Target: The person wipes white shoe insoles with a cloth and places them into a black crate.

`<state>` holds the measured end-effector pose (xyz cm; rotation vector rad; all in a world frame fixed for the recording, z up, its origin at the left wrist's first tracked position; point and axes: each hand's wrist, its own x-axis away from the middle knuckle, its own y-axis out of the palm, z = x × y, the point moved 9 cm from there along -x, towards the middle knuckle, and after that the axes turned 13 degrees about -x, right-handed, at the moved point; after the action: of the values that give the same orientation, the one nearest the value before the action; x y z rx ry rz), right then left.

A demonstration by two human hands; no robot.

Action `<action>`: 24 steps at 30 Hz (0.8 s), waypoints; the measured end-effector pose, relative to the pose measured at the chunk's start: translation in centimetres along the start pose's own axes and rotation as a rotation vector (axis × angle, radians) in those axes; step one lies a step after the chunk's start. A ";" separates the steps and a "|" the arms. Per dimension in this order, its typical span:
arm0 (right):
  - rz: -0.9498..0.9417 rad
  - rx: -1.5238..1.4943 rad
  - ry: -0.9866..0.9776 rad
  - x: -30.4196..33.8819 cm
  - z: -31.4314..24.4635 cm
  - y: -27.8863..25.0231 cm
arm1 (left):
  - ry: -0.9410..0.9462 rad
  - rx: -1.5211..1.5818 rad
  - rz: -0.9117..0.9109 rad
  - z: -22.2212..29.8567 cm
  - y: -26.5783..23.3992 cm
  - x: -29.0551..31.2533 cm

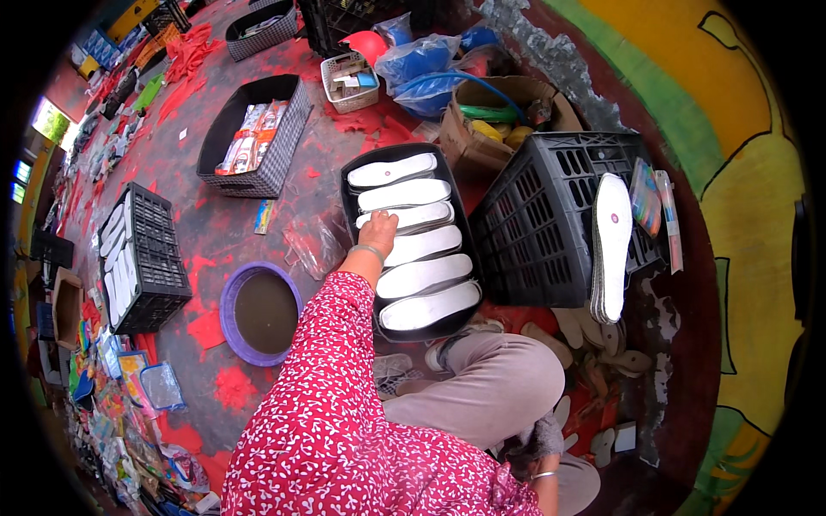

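Note:
A black bin (pixel 351 203) holds several stacks of white shoe insoles, laid in a row across it. My left hand (pixel 377 234) reaches into the bin, its fingers closed over the left end of one insole stack (pixel 422 215), the third from the far end. My right hand (pixel 544 437) is low at the right beside my bent knee, covered by what looks like a grey knitted glove; its fingers are hidden. Another insole stack (pixel 611 249) stands upright on the upturned black crate (pixel 542 224) to the right.
A purple basin (pixel 227 320) of murky water stands left of the bin. Beyond lie a checkered box (pixel 284 163) with packets, a white basket (pixel 351 99) and a cardboard box (pixel 465 142). A crate of insoles (pixel 155 275) stands farther left. Loose insoles (pixel 632 361) lie by the right wall.

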<state>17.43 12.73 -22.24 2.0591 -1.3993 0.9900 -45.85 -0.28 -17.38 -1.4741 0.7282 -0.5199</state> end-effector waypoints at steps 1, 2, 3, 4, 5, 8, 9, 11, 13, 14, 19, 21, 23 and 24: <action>-0.013 0.021 -0.013 -0.1 -0.1 0.1 | -0.017 -0.023 -0.082 0.0 0.6 0.0; -0.025 0.042 -0.026 0.0 -0.2 0.3 | -0.018 -0.022 -0.102 0.2 1.0 0.0; -0.022 0.110 -0.064 -0.3 -0.3 -0.1 | -0.019 -0.020 -0.124 0.3 1.6 0.0; -0.014 0.137 -0.079 -0.4 -0.3 -0.6 | -0.020 -0.017 -0.146 0.4 2.0 0.1; -0.005 0.164 -0.095 -0.5 -0.2 -1.0 | -0.018 -0.009 -0.146 0.5 2.2 0.0; 0.022 0.117 -0.074 0.7 -1.7 0.8 | -0.007 -0.006 -0.164 0.8 2.3 -0.4; 0.035 0.101 -0.066 1.6 -2.3 1.4 | 0.005 -0.006 -0.188 1.0 2.2 -0.5; 0.022 0.298 -0.140 2.7 -3.7 2.3 | 0.023 -0.002 -0.206 1.1 2.2 -0.4; 0.022 0.378 -0.172 2.9 -3.8 2.0 | 0.042 0.009 -0.193 1.3 2.1 -0.1; 0.019 0.381 -0.170 2.7 -3.5 1.7 | 0.052 0.028 -0.183 1.3 2.0 0.0; 0.010 0.360 -0.167 0.9 -2.2 0.4 | 0.088 0.097 -0.150 1.1 2.0 0.8; 0.001 0.379 -0.186 -0.7 -1.2 -0.8 | 0.101 0.096 -0.155 1.1 2.0 1.0; -0.002 0.407 -0.219 -2.7 0.6 -3.2 | 0.100 0.111 -0.154 1.2 2.3 0.9; -0.005 0.430 -0.229 -2.9 0.8 -3.0 | 0.105 0.103 -0.161 1.2 2.4 0.9</action>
<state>19.82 15.07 -24.92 2.5555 -1.3793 1.1634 -44.62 0.02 -19.90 -1.4238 0.6574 -0.7518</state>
